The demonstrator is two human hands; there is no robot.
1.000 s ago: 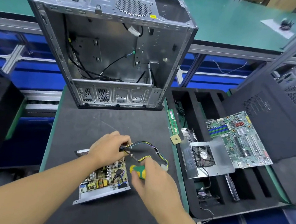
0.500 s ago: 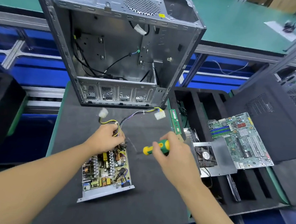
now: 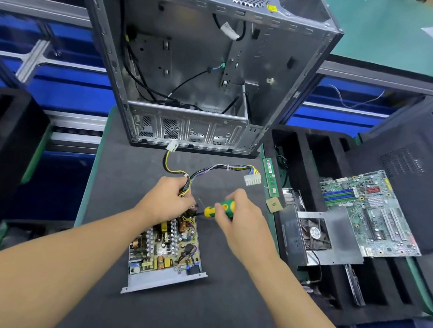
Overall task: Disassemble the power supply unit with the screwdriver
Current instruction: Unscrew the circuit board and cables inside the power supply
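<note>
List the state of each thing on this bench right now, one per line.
Power supply unit: cover off, board exposed, flat on mat.
Screwdriver: gripped by right hand, tip at the unit's far edge.
Wire bundle: gripped by left hand, connectors unplugged.
Computer case: side open, only cables inside.
Motherboard: out of the case, on the foam tray.

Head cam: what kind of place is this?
Likely an electronics teardown or recycling line: a gutted PC case, a loose motherboard over slotted foam trays, an opened power supply.
</note>
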